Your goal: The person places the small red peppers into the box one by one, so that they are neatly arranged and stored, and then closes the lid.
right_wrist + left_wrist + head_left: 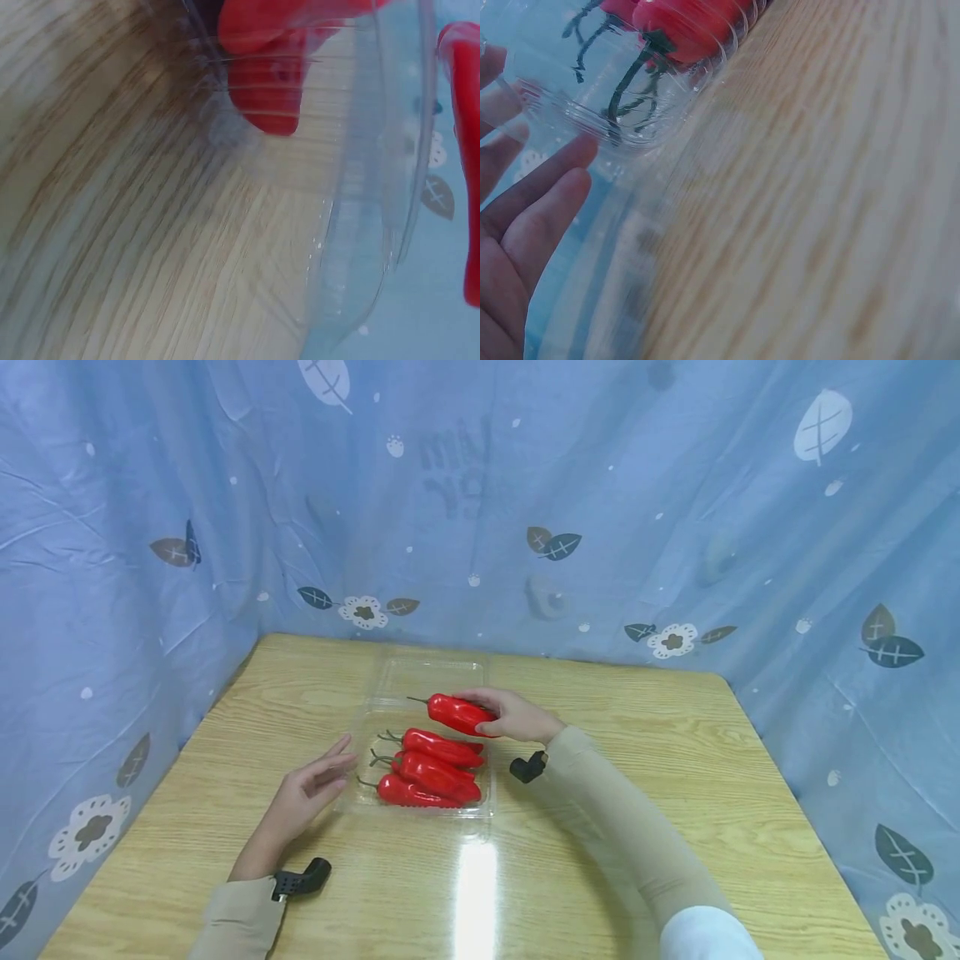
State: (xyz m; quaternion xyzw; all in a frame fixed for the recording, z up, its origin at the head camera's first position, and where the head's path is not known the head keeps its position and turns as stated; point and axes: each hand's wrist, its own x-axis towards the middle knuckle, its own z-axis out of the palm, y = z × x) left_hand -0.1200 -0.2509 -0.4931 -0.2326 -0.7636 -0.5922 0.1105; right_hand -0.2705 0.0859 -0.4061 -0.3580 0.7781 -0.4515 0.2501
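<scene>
My right hand (pixel 519 715) grips a red pepper (pixel 454 713) by its right end, above the back part of a clear plastic box; the thin stem points left. In the right wrist view the held pepper (pixel 469 165) shows at the right edge, and the hand is out of sight. Several more red peppers (pixel 433 770) lie side by side in the box (pixel 489 808), stems to the left. Beside the box's left wall is my left hand (pixel 303 789), its fingers loosely extended and holding nothing. The left wrist view shows those fingers (pixel 551 217) close to the clear wall.
The box's clear lid (pixel 431 675) lies folded open behind it on the wood-grain table (pixel 637 718). A blue patterned curtain (pixel 480 510) hangs behind the table and along both sides. A bright reflection lies on the tabletop in front of the box.
</scene>
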